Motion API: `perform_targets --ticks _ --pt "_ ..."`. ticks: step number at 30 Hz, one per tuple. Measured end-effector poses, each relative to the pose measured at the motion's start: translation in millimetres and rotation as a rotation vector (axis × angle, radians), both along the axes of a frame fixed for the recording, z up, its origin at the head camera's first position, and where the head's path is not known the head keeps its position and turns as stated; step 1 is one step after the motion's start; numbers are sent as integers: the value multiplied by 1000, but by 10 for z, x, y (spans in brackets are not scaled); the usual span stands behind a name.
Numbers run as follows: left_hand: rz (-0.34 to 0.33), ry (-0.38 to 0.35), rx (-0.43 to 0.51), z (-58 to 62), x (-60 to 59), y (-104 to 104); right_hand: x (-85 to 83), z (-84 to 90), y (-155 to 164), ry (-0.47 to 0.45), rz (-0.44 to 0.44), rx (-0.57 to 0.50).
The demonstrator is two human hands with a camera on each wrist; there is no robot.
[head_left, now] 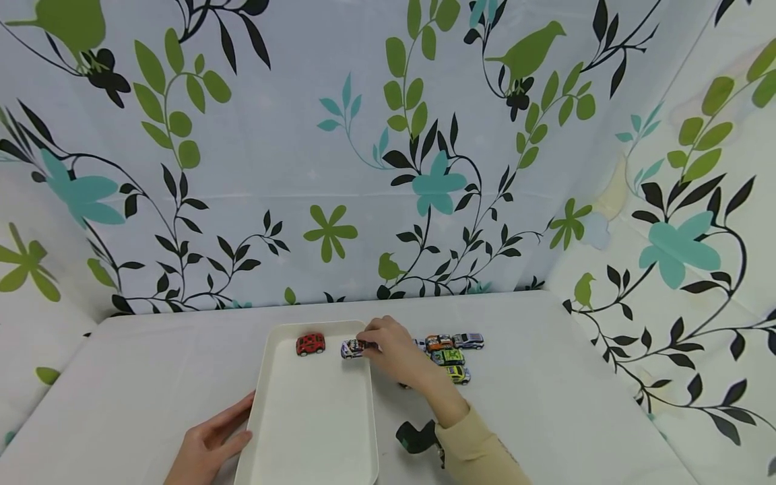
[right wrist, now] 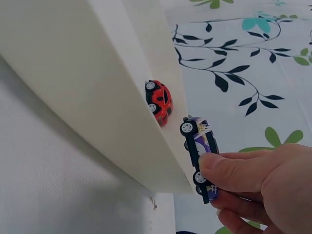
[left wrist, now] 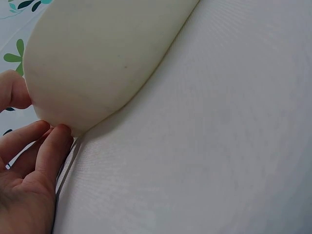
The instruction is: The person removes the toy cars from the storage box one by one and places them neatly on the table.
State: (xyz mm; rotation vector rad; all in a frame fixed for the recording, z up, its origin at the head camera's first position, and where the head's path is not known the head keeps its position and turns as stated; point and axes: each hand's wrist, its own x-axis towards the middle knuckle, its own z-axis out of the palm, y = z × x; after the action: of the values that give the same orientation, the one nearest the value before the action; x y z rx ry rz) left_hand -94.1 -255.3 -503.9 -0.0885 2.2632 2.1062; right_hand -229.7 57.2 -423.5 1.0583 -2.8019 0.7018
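Note:
A white rectangular tray (head_left: 273, 377) lies on the table, and a red toy car (head_left: 310, 343) stands at its far end. My right hand (head_left: 391, 350) pinches a white and purple toy car (head_left: 353, 348) over the tray's right rim. The right wrist view shows the same car (right wrist: 202, 146) held between thumb and fingers (right wrist: 234, 173), close to the tray's rim (right wrist: 161, 126) and the red car (right wrist: 159, 101). My left hand (head_left: 209, 444) rests against the tray's left rim; its fingers (left wrist: 46, 146) touch the tray's outer wall (left wrist: 97, 58).
Several more toy cars (head_left: 451, 353) stand in a cluster right of my right hand. A dark strap (head_left: 417, 436) sits at my right wrist. Flower-patterned cloth walls (head_left: 364, 168) close in the table (head_left: 545, 404) at the back and on both sides.

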Motion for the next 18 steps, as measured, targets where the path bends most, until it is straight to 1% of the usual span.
perform_targets --ticks 4,8,13,18 --pt "-2 8 -5 3 6 1 15 -26 71 24 10 -24" --pt "-5 18 -10 6 3 6 25 -55 121 35 0 -16" --pt "1 10 -11 10 -3 12 36 -72 191 21 -7 -31" --pt "-3 -15 -7 20 -4 13 52 -85 262 24 -6 -43"
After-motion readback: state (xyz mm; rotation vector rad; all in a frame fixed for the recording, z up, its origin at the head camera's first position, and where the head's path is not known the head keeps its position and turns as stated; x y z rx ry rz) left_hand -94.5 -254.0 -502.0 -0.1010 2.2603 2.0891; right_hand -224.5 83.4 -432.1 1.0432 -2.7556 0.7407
